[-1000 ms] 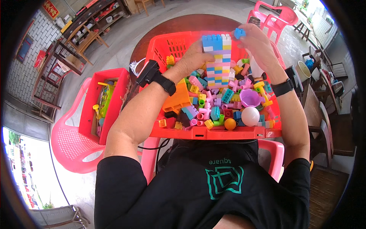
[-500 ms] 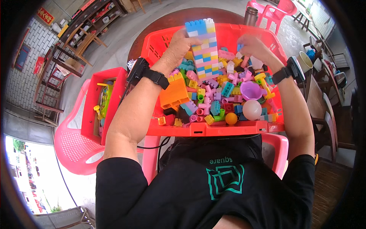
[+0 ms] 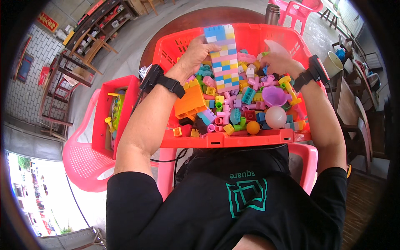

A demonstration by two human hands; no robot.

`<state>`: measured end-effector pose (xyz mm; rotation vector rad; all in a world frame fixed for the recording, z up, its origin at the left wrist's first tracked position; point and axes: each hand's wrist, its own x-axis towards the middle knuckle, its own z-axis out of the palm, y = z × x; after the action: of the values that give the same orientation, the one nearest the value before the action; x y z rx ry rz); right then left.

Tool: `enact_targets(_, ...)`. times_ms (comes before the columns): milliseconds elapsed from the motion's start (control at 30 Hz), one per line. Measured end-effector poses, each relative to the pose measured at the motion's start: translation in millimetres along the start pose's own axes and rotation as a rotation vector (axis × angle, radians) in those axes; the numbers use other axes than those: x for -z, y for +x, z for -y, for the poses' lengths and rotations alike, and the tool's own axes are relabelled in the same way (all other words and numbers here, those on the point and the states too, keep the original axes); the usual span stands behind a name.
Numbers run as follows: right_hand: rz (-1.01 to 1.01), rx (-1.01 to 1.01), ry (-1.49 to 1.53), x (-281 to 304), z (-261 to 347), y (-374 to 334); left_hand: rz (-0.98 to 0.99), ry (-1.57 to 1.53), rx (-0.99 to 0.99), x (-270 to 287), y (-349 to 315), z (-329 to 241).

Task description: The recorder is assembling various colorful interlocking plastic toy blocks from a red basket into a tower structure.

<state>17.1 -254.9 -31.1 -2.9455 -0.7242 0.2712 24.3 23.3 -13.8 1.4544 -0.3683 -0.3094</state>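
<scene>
My left hand (image 3: pixel 198 53) is closed around the upper left side of a tall tower of toy building bricks (image 3: pixel 225 62), in white, blue, yellow and pink rows. The tower stands upright over a red plastic basket (image 3: pixel 233 141) full of loose toy pieces. My right hand (image 3: pixel 284 63) is low among the pieces at the basket's far right, and its fingers are smeared by motion. A small blue piece (image 3: pixel 265 70) shows by its fingertips; whether the fingers grip it I cannot tell. Near my right wrist lie a purple toy bowl (image 3: pixel 274 96) and a yellow toy piece (image 3: pixel 290 89).
An orange block (image 3: pixel 190 101), a white ball (image 3: pixel 275 117) and an orange ball (image 3: pixel 253 128) lie in the basket. Left of it, a red box (image 3: pixel 103 137) with toys rests on a pink chair (image 3: pixel 83 162). A metal flask (image 3: pixel 272 15) stands on the round table (image 3: pixel 183 23) behind.
My right hand has moved lower toward the loose pieces; the blue piece at its raised fingers is no longer clearly seen there. My left hand still grips the tower, which has barely shifted.
</scene>
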Motion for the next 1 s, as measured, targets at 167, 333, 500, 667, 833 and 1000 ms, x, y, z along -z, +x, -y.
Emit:
enact_targets(167,-0.004,0.05,-0.012,2.0,5.5,-2.8,0.014,0.08,-0.042,-0.7,-1.5,-0.9)
enact_targets(333,-0.028,0.1,-0.011,-0.9,2.0,-1.1,-0.076,-0.264,-0.027,1.8,7.7,2.9)
enact_targets(500,-0.015,0.102,0.025,-2.5,1.2,0.7,-0.05,-0.3,-0.049,0.3,5.0,-1.6)
enact_targets(667,-0.031,0.084,0.034,-4.8,0.7,1.7,-0.024,-0.293,-0.054,-0.1,3.9,-2.2)
enact_targets(833,-0.022,0.107,0.04,-3.3,1.0,2.5,0.004,-0.295,-0.047,4.5,6.1,0.1)
enact_targets(1000,-0.283,0.037,0.352,6.3,-11.8,12.1,0.061,-0.066,-0.152,-6.8,0.3,-3.8)
